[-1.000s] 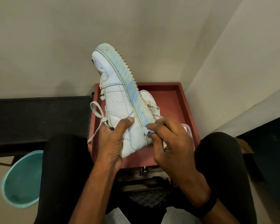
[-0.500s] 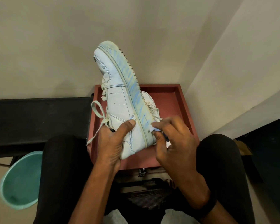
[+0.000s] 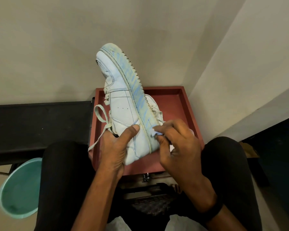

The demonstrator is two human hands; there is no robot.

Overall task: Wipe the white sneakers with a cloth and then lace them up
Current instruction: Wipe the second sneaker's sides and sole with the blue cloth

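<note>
Left hand (image 3: 113, 147) tight around sneaker (image 3: 123, 112), right hand (image 3: 178, 147) in a pinch on cloth (image 3: 159, 134) at sole (image 3: 137, 97)

White sneaker (image 3: 123, 112) with blue-striped sole, red-brown tray (image 3: 178, 104), teal bucket (image 3: 20, 189), black trousers (image 3: 63, 180).

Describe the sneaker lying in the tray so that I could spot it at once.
Find the red tray just beyond the person's knees, against the wall. Behind the raised sneaker gripped in the left hand, a second sneaker lies in the tray, mostly hidden. It shows its white upper and laces, whereas the raised one shows a blue-streaked sole.
</note>
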